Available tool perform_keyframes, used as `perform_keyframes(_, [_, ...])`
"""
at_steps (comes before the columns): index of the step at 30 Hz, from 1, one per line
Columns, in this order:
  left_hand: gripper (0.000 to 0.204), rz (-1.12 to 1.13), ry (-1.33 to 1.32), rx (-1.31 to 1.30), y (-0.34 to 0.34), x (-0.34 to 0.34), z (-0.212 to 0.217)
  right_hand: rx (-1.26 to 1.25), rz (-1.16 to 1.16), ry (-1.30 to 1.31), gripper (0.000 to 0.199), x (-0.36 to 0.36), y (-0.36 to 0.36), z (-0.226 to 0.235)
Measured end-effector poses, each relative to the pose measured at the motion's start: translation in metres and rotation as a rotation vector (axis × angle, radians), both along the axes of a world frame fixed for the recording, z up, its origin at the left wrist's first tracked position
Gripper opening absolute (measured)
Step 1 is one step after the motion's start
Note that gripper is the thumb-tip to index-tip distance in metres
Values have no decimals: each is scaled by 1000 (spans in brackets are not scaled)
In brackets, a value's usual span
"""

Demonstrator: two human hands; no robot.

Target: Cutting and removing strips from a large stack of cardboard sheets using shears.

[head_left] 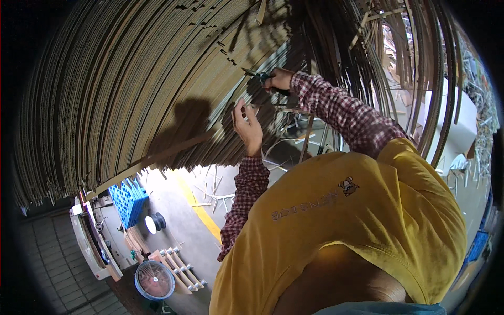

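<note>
Landmark: the big stack of flattened cardboard sheets [131,79], seen edge-on, fills the upper left and middle; everything below is placed relative to it.
Floor below the stack's left end: a blue plastic pallet [128,202] stands on edge, with a round fan [155,280] lower still.
Yellow floor line [202,212]: it runs out from under the stack's lower edge, with loose cardboard slivers scattered beside it.
Long strip [157,156]: a narrow brown strip lies slanting along the stack's lower edge, partly pulled away from the sheets.
Left hand [248,126]: raised at the stack's right edge, fingers pinched narrow on a thin strip [262,106] that juts from the sheet edges.
Right hand [278,80]: just above and right of the left hand, against the same edge of the stack, closed around a dark-handled cutting tool [257,75] whose tip points left into the sheets.
Beyond the stack's right edge: bent, curling offcut strips [420,68] hang in a loose mass.
Progress, as a judgement: trimming looks well under way, given the offcuts and floor slivers; the pinched strip is not yet free, and most of the stack's edge appears untouched.
</note>
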State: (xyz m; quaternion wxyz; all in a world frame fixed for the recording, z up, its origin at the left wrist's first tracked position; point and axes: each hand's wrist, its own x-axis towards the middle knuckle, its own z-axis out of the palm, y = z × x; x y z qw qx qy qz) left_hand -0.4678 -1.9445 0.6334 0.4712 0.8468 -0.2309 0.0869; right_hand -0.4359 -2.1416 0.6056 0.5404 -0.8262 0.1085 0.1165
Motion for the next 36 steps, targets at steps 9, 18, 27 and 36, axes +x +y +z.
perform_keyframes(9, [23,-56,-158,-188,-1,6,5,176,-337,-98,24,-163,-57,-114])
perform_keyframes(18, [50,41,-325,641,-44,41,7,-128,408,238,38,-218,-88,-37])
perform_keyframes(27, [22,-64,-40,628,-60,31,-48,185,61,-63,54,-112,-38,52])
perform_keyframes(36, [32,-616,302,519,-78,-72,-99,130,55,48,30,-27,-9,44])
